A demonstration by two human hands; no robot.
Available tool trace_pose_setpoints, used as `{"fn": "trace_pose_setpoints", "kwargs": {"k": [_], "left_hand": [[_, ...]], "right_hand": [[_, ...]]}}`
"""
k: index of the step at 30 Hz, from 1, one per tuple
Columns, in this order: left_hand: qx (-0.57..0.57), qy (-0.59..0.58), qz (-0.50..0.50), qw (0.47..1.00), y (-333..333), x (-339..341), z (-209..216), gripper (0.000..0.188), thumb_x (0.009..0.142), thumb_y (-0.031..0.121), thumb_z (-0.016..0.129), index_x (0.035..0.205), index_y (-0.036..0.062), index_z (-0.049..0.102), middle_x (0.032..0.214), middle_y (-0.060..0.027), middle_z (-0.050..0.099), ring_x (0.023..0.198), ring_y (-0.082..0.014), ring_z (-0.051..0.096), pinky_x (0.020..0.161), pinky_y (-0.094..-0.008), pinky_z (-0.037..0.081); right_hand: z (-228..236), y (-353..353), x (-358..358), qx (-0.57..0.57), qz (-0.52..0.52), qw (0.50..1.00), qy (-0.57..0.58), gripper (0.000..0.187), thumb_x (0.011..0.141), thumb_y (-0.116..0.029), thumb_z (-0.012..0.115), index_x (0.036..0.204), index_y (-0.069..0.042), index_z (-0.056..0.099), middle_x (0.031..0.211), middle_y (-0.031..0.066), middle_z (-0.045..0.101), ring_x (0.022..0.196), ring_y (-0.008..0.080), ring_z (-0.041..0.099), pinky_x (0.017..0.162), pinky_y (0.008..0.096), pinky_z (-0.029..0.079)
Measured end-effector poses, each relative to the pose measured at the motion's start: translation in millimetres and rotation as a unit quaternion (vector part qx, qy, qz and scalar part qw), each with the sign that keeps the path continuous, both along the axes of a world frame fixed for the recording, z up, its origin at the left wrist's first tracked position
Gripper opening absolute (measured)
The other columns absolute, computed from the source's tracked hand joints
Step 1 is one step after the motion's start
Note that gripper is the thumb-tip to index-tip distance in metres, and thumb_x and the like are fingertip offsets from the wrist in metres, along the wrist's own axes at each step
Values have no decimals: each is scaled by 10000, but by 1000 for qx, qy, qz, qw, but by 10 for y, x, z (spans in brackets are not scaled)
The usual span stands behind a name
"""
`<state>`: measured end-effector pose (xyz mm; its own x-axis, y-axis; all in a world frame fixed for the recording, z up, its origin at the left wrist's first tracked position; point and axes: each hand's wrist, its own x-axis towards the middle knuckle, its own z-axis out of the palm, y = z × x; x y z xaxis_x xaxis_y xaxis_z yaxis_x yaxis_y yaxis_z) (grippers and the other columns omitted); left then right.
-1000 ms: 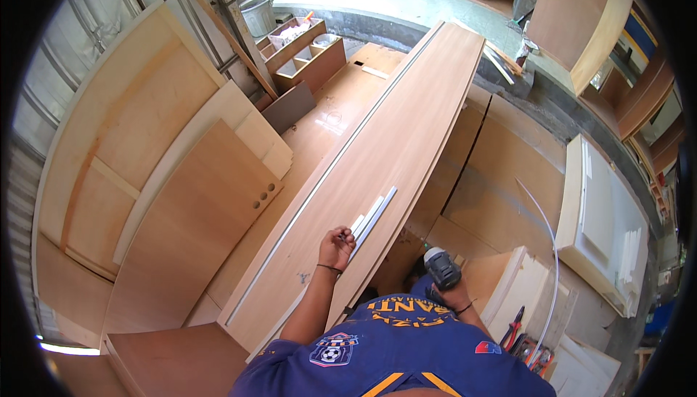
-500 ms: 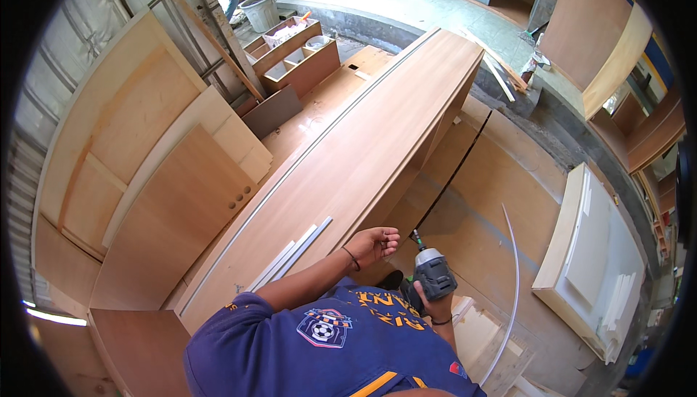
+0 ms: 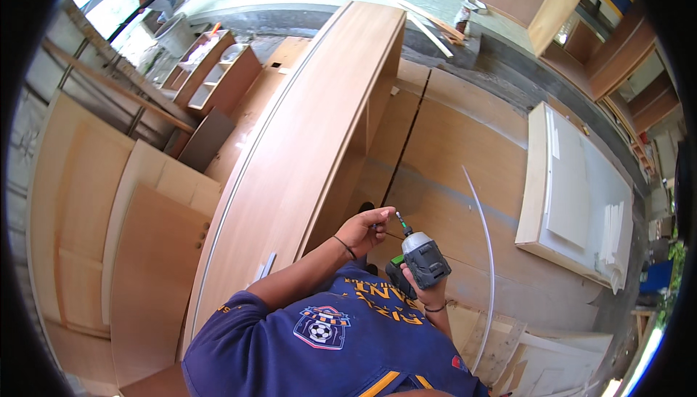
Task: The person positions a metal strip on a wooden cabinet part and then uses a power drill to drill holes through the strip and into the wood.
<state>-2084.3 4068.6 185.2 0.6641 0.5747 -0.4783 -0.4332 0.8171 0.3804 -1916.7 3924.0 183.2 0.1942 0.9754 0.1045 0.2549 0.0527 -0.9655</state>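
Our right hand [image 3: 421,292] wraps drill [image 3: 421,259] by grip, just right of long cabinet [image 3: 305,157]. Our left hand [image 3: 367,226] pinches bit [image 3: 401,220] at tip. We judge drill heavy, rigid, hard plastic; best held at grip. Cabinet smooth brown wood, flat, long. Thin white strip [image 3: 486,252] curves beyond drill.

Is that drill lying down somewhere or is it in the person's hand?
In hand. The right hand grips the drill by its handle, bit pointing up toward the left hand, whose fingers pinch at the bit's tip.
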Motion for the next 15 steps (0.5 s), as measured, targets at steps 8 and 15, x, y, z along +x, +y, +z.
{"fn": "trace_pose_setpoints", "kwargs": {"k": [8, 15], "left_hand": [[-12, -18, 52, 998, 1247, 383, -292, 92, 922, 128, 517, 988, 82, 561, 850, 19, 605, 559, -29, 398, 501, -171, 340], [3, -64, 115, 991, 2368, 549, 32, 90, 920, 147, 549, 979, 80, 558, 895, -5, 614, 594, -55, 440, 541, -182, 386]], "right_hand": [[52, 1344, 373, 45, 41, 990, -128, 195, 753, -105, 728, 918, -43, 645, 858, 61, 669, 785, 197, 643, 724, 336, 500], [282, 2658, 607, 68, 103, 981, -146, 202, 742, -147, 724, 912, -66, 651, 857, 90, 662, 775, 267, 639, 718, 374, 500]]}}
